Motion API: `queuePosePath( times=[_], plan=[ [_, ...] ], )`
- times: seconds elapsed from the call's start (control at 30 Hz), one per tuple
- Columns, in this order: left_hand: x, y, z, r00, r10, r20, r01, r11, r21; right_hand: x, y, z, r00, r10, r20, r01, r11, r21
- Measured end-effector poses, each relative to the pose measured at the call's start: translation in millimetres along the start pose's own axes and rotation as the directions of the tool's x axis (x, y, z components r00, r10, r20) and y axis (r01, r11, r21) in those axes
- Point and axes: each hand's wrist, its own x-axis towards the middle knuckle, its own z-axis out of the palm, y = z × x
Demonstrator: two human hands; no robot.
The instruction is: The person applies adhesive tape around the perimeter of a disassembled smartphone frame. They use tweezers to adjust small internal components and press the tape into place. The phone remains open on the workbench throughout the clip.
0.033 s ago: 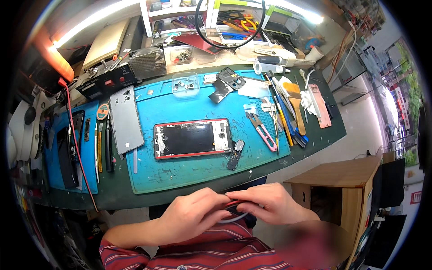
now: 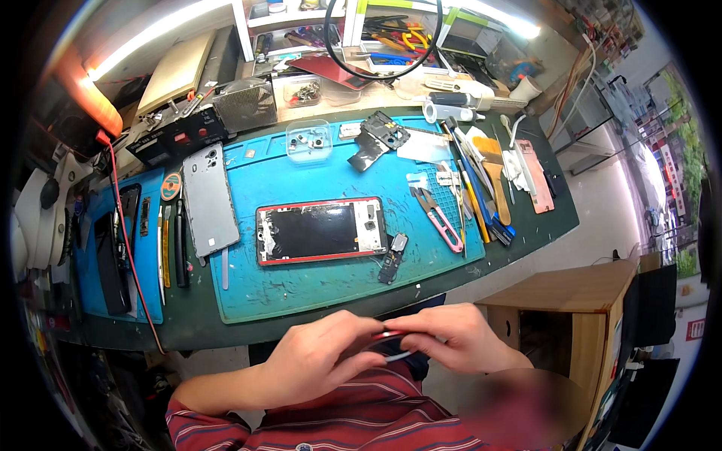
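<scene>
A head-worn fisheye looks down across the workbench [image 2: 192, 319].

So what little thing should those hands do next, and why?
Maybe lift the thin red-and-grey thing over a bare part of the blue mat. The left hand and right hand both pinch it, but it seems to be past the near edge of the dark green desk, so a slip might drop it. I can't tell exactly what it is.
</scene>
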Motion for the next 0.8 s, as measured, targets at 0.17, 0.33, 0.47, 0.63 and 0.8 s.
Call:
queuePosePath(
  times=[0.17, 0.33, 0.47, 0.63, 0.8],
  plan=[
    [6, 1, -3, 0.998, -0.058, -0.003, 0.058, 0.994, -0.089, -26, 17, 8, 0.932, 0.301, -0.201, -0.157, 0.837, 0.525],
    [5, -5, 5, 0.996, -0.088, -0.017, 0.085, 0.99, -0.113, -29, 33, 26, 0.964, 0.251, -0.087, -0.148, 0.779, 0.61],
    [11, 1, 13, 0.999, -0.03, -0.031, 0.028, 0.996, -0.079, -16, 17, 30, 0.962, 0.152, -0.225, -0.01, 0.849, 0.529],
    [15, 3, 21, 0.992, -0.082, -0.1, 0.063, 0.982, -0.178, -12, 14, 19, 0.966, 0.04, -0.254, -0.005, 0.99, 0.138],
    [10, -9, 22, 0.973, -0.1, -0.208, 0.064, 0.983, -0.172, -17, 19, 22, 0.947, 0.145, -0.288, -0.03, 0.929, 0.368]
  ],
)
